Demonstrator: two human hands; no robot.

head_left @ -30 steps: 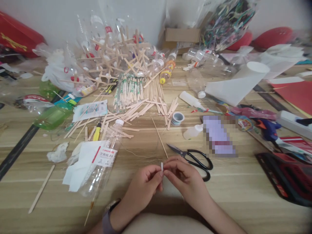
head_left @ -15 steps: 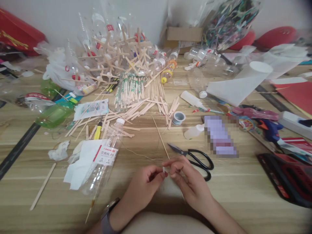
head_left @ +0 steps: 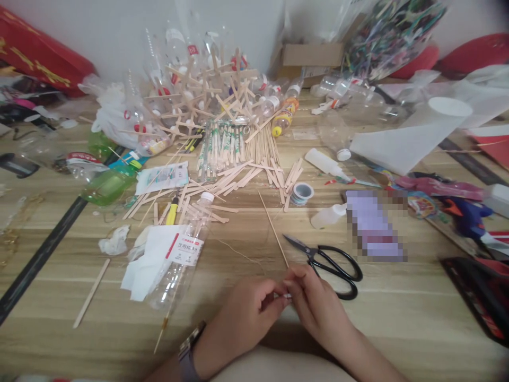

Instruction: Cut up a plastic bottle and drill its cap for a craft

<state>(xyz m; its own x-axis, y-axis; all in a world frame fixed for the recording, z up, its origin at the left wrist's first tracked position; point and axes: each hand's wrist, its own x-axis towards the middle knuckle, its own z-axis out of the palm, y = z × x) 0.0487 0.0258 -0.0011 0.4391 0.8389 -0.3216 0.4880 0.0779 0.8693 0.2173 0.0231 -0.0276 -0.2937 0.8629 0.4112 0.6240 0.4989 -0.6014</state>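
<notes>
My left hand (head_left: 248,313), with a watch on its wrist, is closed at the table's front edge, its fingertips pinching a small white piece (head_left: 287,295). Against it, my right hand (head_left: 318,302) is closed too, fingertips meeting the left ones at the same piece. A thin wooden stick (head_left: 273,228) runs up and left from the right fingers; its lower part is hidden by the hands. Black-handled scissors (head_left: 334,265) lie just right of my right hand. A clear plastic bottle (head_left: 175,276) with a white cap lies to the left, over white paper (head_left: 147,260).
Craft sticks (head_left: 238,178), a thread spool (head_left: 302,193) and a small glue bottle (head_left: 328,216) lie beyond the hands. A phone (head_left: 374,228) is at the right. Behind stand stacked bottles and sticks (head_left: 214,95) and a cardboard box (head_left: 312,54). A single flat stick (head_left: 91,293) lies left.
The whole view has shifted, so the table things appear farther right. Both hands are pressed closer together, and the white piece between the fingertips shows less and lies flatter.
</notes>
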